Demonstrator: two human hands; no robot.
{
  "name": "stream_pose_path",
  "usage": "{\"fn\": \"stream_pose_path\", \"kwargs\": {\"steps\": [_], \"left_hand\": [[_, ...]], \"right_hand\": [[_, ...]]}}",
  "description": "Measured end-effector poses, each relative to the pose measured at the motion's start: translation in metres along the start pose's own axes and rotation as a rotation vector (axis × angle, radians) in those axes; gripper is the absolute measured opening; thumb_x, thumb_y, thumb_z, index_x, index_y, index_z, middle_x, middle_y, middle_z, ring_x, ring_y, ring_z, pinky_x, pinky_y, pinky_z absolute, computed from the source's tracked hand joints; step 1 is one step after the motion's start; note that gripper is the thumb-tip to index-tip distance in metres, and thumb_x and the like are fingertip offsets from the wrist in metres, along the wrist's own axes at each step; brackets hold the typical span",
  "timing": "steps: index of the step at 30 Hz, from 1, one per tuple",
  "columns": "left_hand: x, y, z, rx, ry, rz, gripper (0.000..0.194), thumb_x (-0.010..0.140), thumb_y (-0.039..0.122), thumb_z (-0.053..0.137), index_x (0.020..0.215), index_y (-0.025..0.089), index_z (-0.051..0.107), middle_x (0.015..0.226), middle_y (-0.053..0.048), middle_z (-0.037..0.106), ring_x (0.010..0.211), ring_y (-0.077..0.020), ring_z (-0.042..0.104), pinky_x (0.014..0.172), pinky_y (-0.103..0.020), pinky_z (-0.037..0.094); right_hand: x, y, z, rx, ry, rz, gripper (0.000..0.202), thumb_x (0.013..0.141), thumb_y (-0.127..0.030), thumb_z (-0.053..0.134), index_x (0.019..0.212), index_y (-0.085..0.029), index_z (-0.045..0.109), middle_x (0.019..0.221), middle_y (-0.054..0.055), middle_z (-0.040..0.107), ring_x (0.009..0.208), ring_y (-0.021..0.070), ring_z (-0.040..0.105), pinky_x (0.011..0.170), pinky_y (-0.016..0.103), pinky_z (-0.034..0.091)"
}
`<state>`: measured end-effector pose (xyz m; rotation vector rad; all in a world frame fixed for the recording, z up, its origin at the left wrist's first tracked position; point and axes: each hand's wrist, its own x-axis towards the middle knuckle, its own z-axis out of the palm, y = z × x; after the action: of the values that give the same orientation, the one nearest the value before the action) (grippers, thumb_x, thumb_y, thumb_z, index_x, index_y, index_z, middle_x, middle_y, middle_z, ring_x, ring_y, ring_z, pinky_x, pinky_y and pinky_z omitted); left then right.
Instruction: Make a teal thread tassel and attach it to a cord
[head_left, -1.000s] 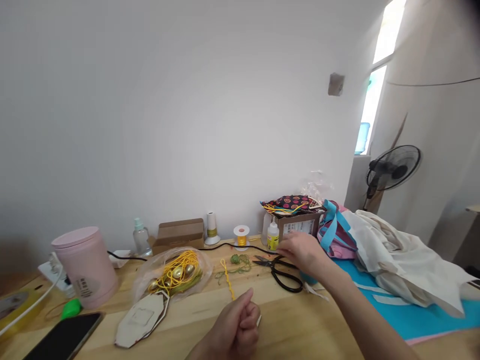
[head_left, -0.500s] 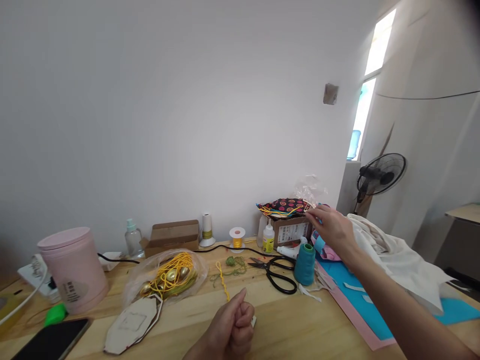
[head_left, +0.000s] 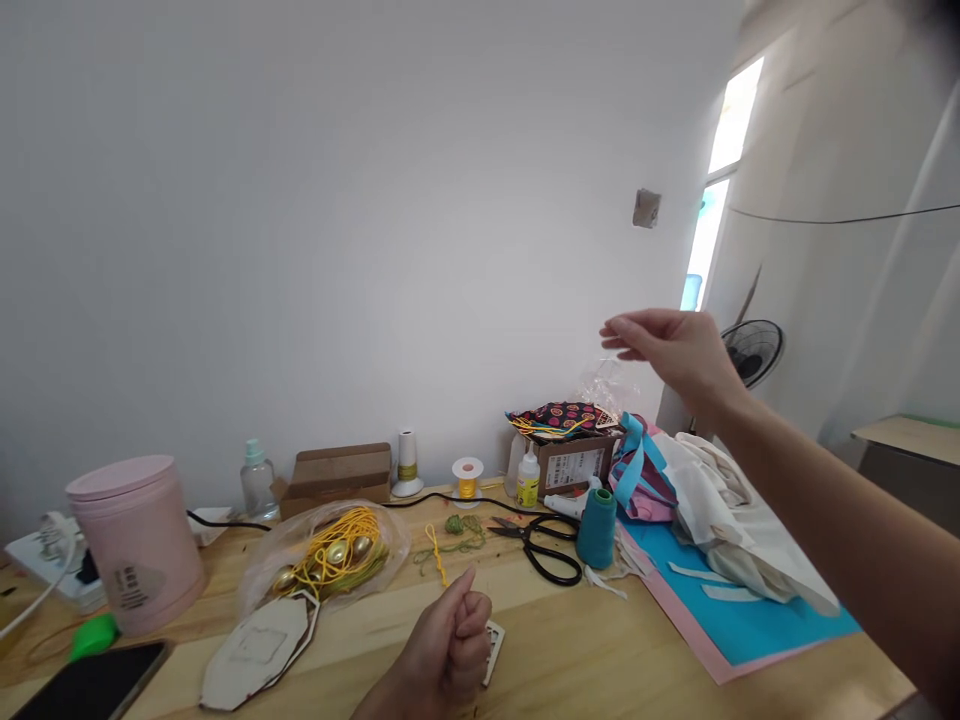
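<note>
My left hand (head_left: 454, 645) is closed low over the front of the wooden table (head_left: 585, 650), its fingers curled; what they hold, if anything, is hidden. A small pale openwork piece (head_left: 492, 652) shows just right of it. Raised in front of the wall, my right hand (head_left: 667, 350) has its thumb and fingertips pressed together; anything between them is too small to make out. Beyond my left hand lies a yellow cord (head_left: 436, 555). Black-handled scissors (head_left: 551, 550) rest beside a teal thread cone (head_left: 598, 530).
At the left are a pink canister (head_left: 139, 545), a phone (head_left: 97, 680) and a plastic bag of gold bells and cord (head_left: 337, 550). A cardboard box (head_left: 577, 467), glue bottle (head_left: 528, 478), blue sheet (head_left: 739, 625) and white cloth (head_left: 742, 520) occupy the right.
My right hand has risen from beside the cardboard box to well above it. More of the pale piece shows beside my left hand, which stays closed. The view has shifted slightly.
</note>
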<state>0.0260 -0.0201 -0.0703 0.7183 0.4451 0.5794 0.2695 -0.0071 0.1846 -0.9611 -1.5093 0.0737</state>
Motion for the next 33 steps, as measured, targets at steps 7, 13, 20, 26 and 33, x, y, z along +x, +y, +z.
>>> {"fn": "stream_pose_path", "kwargs": {"steps": [7,13,20,26,33], "left_hand": [[-0.005,0.006,0.004,-0.045,-0.07,-0.013,0.05,0.07,0.054,0.047,0.042,0.019,0.024,0.026,0.01,0.017,0.023,-0.0021,0.006,0.026,-0.014,0.006],[-0.012,0.003,0.011,0.009,-0.346,-0.066,0.049,0.072,0.048,0.045,0.037,0.018,0.032,0.023,0.009,0.017,0.021,-0.0029,0.01,0.024,-0.015,0.007],[-0.019,0.008,0.015,-0.067,-0.451,-0.02,0.047,0.08,0.038,0.034,0.037,0.018,0.031,0.025,0.009,0.014,0.021,-0.003,0.006,0.025,-0.015,0.008],[-0.021,0.013,0.012,-0.24,-0.501,0.135,0.047,0.084,0.034,0.024,0.042,0.017,0.037,0.029,0.009,0.013,0.024,-0.0035,0.005,0.027,-0.015,0.013],[-0.031,0.025,0.009,-0.428,-0.311,0.376,0.043,0.087,0.031,0.024,0.079,0.013,0.062,0.038,0.004,0.037,0.031,-0.0051,0.034,0.031,-0.012,0.028]], "right_hand": [[0.039,-0.021,-0.005,-0.11,-0.031,-0.202,0.024,0.07,-0.034,0.058,0.081,-0.015,0.066,0.074,0.004,0.066,0.069,0.0121,0.06,0.066,0.03,0.049],[0.029,0.051,-0.026,-0.588,-0.717,0.347,0.025,0.052,-0.013,0.069,0.076,-0.018,0.068,0.065,0.0,0.067,0.056,0.0118,0.06,0.053,0.026,0.048],[0.003,0.073,-0.033,-0.925,-0.253,0.376,0.035,0.067,-0.003,0.048,0.097,-0.014,0.062,0.101,0.016,0.06,0.089,0.0262,0.057,0.071,0.04,0.044],[-0.08,0.047,0.07,-0.111,-0.432,0.239,0.028,0.083,-0.03,0.04,0.103,-0.021,0.058,0.103,0.005,0.062,0.092,0.0173,0.057,0.079,0.031,0.045],[-0.194,0.053,0.162,0.487,-0.804,0.307,0.043,0.085,-0.048,0.031,0.099,-0.019,0.06,0.103,0.006,0.061,0.098,0.0185,0.053,0.088,0.033,0.037]]}}
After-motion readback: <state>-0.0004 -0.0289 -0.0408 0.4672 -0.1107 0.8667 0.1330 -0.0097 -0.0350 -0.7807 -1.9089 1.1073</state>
